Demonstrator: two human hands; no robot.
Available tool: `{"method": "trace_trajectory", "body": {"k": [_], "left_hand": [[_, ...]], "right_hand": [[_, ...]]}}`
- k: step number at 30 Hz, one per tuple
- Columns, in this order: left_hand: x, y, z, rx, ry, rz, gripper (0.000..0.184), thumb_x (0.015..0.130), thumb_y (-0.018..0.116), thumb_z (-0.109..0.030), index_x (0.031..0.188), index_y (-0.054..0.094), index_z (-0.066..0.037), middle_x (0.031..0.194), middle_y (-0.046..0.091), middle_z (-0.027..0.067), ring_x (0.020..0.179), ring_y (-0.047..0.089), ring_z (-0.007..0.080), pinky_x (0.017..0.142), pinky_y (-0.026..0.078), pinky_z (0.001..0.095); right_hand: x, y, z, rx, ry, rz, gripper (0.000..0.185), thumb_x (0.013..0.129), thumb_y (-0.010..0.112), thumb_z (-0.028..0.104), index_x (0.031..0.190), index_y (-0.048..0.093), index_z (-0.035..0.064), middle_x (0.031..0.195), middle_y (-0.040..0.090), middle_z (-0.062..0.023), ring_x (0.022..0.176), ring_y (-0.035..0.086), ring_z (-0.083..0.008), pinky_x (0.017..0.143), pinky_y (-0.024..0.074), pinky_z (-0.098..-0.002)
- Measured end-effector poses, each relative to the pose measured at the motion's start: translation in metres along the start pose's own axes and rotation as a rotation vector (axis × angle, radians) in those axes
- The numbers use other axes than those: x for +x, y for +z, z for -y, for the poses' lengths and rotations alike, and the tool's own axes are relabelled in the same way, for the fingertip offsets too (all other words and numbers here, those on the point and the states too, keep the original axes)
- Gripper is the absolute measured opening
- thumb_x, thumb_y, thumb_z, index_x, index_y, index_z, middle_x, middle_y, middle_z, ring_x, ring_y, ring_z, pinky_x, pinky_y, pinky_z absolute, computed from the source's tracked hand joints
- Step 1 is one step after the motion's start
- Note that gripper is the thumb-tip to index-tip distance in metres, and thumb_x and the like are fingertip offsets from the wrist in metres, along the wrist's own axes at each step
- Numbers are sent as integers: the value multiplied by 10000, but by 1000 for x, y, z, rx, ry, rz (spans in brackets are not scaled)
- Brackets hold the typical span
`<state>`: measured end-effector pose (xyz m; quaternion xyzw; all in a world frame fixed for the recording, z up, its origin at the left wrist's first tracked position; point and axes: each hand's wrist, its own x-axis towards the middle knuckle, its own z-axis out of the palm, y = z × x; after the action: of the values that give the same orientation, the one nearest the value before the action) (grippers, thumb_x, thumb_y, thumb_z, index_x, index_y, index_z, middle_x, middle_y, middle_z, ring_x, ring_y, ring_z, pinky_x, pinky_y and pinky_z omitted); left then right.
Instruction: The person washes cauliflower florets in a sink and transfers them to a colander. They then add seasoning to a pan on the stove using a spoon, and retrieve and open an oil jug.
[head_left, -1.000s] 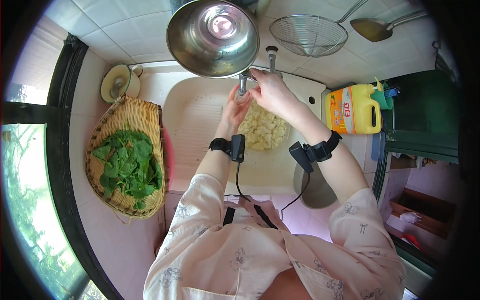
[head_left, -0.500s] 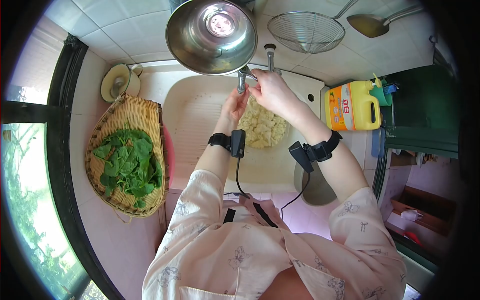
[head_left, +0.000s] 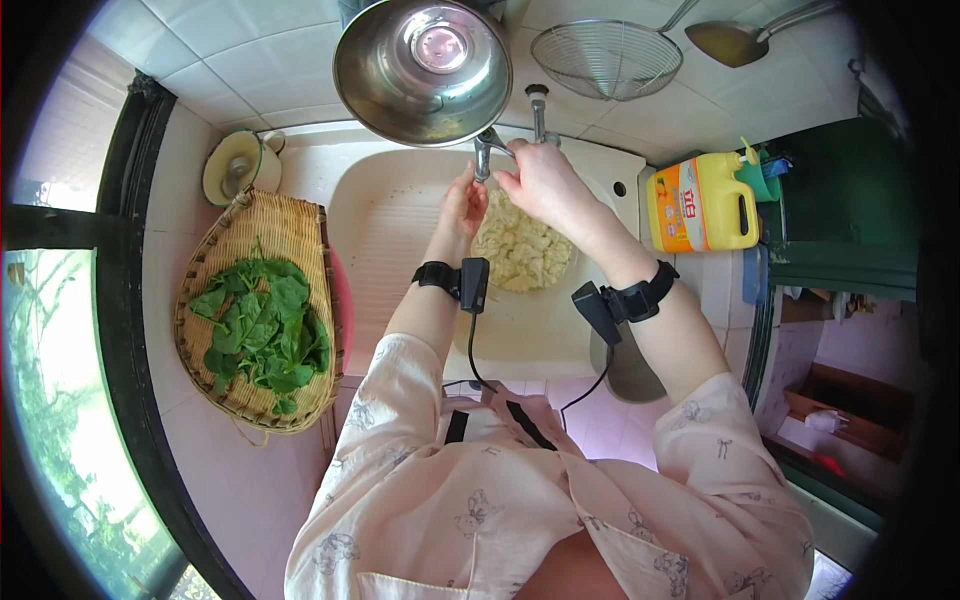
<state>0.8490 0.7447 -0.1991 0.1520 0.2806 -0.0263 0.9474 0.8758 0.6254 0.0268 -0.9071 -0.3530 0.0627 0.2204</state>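
My right hand (head_left: 548, 182) is closed around the lever of the faucet (head_left: 484, 160) at the back of the sink. Just left of the spout is my left hand (head_left: 462, 208), fingers pointing up and apart, with nothing visible in it. Beneath both hands, a bowl of pale cauliflower pieces (head_left: 525, 250) sits in the white sink (head_left: 390, 290). The bowl's rim is mostly hidden by its contents and my right forearm.
A woven bamboo basket (head_left: 290, 222) with leafy greens (head_left: 265, 325) stands left, near an enamel mug (head_left: 228, 165). A metal bowl (head_left: 425, 95) overhangs the faucet. A wire strainer (head_left: 610, 60) and ladle (head_left: 730, 42) hang behind. A yellow detergent jug (head_left: 705, 205) stands right.
My left hand has shifted slightly left and down, away from the spout's tip. My right hand stays at the faucet lever. The whole view has moved a little.
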Motion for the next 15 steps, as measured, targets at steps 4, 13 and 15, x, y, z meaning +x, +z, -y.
{"method": "trace_trajectory", "body": {"k": [4,13,15], "left_hand": [[-23,15,-3,-36,-77,94,241,951,551,-181,1107,580,1,1008,639,104,885,642,190,772,560,283],[-66,36,16,52,235,284,262,941,558,-228,1148,583,-69,1080,642,71,1008,620,204,815,526,314],[-82,43,23,318,384,-202,267,933,574,-255,1132,599,-79,1047,654,62,1004,625,202,791,523,304]], "right_hand": [[-1,3,7,1,26,-22,269,795,652,166,885,596,-81,629,600,-236,642,629,-391,605,499,-451],[-13,56,54,393,222,-73,336,836,664,195,1000,598,-90,883,676,-180,769,681,-269,691,544,-348],[-45,57,49,567,261,-159,383,855,665,207,1093,580,-82,971,681,-162,799,684,-227,687,544,-321]]}}
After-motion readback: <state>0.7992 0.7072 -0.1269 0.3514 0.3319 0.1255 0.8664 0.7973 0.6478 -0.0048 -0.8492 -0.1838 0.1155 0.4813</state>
